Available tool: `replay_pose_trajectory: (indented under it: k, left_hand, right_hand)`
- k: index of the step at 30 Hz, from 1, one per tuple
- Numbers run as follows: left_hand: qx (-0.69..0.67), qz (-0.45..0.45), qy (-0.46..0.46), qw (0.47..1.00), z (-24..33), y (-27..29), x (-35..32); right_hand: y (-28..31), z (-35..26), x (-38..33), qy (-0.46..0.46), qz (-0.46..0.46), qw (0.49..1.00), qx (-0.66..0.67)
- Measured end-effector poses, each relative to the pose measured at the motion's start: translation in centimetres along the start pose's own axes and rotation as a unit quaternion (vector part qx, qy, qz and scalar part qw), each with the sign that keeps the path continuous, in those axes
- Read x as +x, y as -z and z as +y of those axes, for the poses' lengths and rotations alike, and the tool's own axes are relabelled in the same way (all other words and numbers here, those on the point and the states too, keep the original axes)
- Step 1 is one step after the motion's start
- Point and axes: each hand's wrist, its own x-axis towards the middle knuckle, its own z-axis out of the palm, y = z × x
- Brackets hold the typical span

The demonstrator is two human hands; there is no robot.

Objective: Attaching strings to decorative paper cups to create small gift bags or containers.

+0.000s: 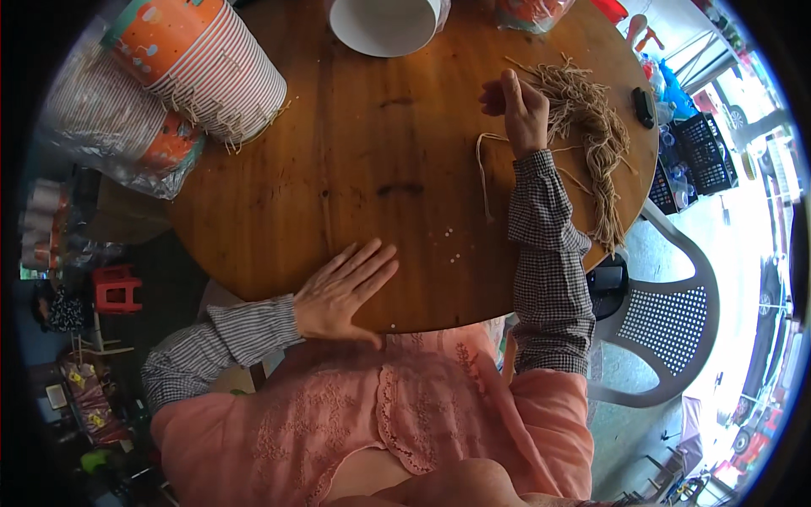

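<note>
My left hand [345,291] lies flat at the near edge of the round wooden table [355,169], fingers spread and nothing in it. Farther off to the right, my right hand [517,110] is held with its fingers curled and thumb raised, beside a long bundle of tan twine [601,156]. What its fingers hold, if anything, is hidden. From near that wrist a loose twine strand [480,165] bends down across the tabletop. Several small white bits [452,245] are scattered between my hands.
At the far left, stacked paper cups [211,72] have twine pieces hanging on them, beside bagged cups [118,110]. A white tub [384,29] stands at the far edge. A small black object [644,107] lies at the right rim. A grey plastic chair [667,325] stands at right.
</note>
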Motion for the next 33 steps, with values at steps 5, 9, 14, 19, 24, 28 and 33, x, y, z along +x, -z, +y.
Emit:
replay_pose_trajectory:
  k: [5,9,14,19,24,28,33]
  left_hand:
    - [-0.001,0.119,0.021,0.993,0.0,0.3,7.4]
    - [0.094,0.250,0.013,0.964,-3.3,2.0,13.6]
    - [0.068,0.395,0.126,0.908,-10.8,4.3,12.2]
    - [0.091,0.330,0.270,0.900,-17.7,2.5,9.0]
    - [-0.006,0.214,-0.046,0.976,-1.8,1.0,13.8]
    - [-0.130,0.249,-0.061,0.958,0.2,1.2,13.4]
    - [-0.016,0.316,0.086,0.945,-7.6,3.7,15.5]
  right_hand:
    - [-0.9,0.2,-0.4,0.012,-0.009,1.000,0.009]
    - [-1.0,0.9,-0.3,0.002,-0.016,1.000,-0.006]
    - [-0.6,0.9,-0.5,-0.013,-0.014,1.000,-0.005]
    - [-1.8,-0.3,-0.3,-0.004,-0.041,0.999,-0.033]
    - [-0.4,0.8,-0.3,-0.021,-0.023,0.999,-0.033]
    - [-0.3,0.3,-0.2,-0.026,-0.012,0.999,-0.017]
    - [-0.7,0.3,0.0,-0.028,-0.021,0.999,-0.011]
